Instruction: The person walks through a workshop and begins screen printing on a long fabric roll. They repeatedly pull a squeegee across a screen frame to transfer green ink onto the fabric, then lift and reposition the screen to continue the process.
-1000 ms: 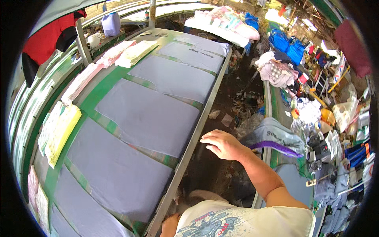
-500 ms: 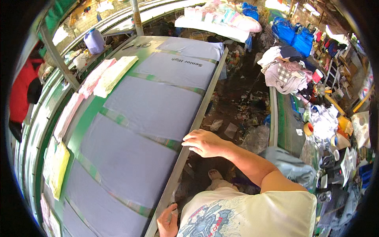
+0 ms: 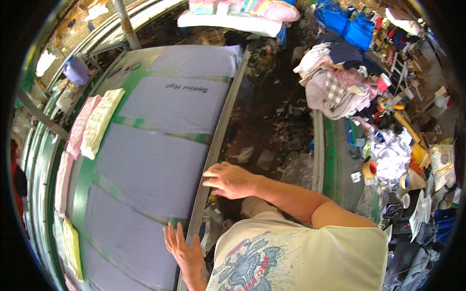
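Grey-violet fabric panels [image 3: 150, 167] lie flat in a row on a long green-topped table [image 3: 83, 179], with narrow strips of the top showing between them. One far panel carries black print. My right hand [image 3: 230, 180] rests at the table's metal edge rail [image 3: 221, 123], fingers stretched forward and slightly bent, holding nothing visible. Nearer to me, my left hand [image 3: 185, 252] is open with spread fingers, over the near panel's right edge beside the rail. Whether its fingertips touch the cloth, I cannot tell.
Folded pink cloths [image 3: 83, 126] and pale yellow cloths [image 3: 103, 123] lie along the table's left side. Across the littered aisle [image 3: 264, 126], a second green table [image 3: 335, 160] bears a clothes heap [image 3: 335, 85], tape rolls and clutter. A metal post [image 3: 127, 24] stands at the far left.
My left hand has risen from beside the rail to over the panel's edge, its fingers spreading. My right hand stays by the rail. The whole view has shifted, moving the table leftward.
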`<state>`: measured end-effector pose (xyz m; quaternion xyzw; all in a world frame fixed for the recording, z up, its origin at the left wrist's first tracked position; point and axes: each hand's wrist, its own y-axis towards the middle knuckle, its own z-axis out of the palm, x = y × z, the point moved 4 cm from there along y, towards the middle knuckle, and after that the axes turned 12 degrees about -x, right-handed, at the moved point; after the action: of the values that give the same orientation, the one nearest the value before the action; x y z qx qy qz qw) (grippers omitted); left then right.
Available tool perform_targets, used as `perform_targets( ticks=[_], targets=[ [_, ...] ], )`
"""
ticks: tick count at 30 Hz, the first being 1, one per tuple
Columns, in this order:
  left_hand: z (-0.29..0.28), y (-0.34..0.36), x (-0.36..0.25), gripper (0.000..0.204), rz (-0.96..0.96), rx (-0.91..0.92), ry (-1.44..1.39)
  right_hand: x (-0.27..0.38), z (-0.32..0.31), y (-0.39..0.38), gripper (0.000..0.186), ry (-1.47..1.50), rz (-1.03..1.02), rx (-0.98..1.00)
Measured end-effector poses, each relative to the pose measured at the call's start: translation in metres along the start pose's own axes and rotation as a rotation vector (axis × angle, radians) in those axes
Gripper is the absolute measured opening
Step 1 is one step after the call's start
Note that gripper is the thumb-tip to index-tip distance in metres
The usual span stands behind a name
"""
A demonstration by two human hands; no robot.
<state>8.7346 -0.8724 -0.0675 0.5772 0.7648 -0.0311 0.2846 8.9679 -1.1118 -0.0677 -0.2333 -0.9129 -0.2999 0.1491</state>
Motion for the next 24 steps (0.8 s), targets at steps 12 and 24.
perform_targets(
  ticks=[12,24],
  targets=[
    [0.167,0.196,-0.145,0.056,0.13,-0.059,-0.07,-0.302,-0.136,0.048,0.046,-0.113,0.09,0.034],
    [0.306,0.442,-0.35,0.053,0.179,-0.107,-0.183,-0.583,-0.34,0.167,0.044,-0.079,0.075,-0.257]
  ],
)
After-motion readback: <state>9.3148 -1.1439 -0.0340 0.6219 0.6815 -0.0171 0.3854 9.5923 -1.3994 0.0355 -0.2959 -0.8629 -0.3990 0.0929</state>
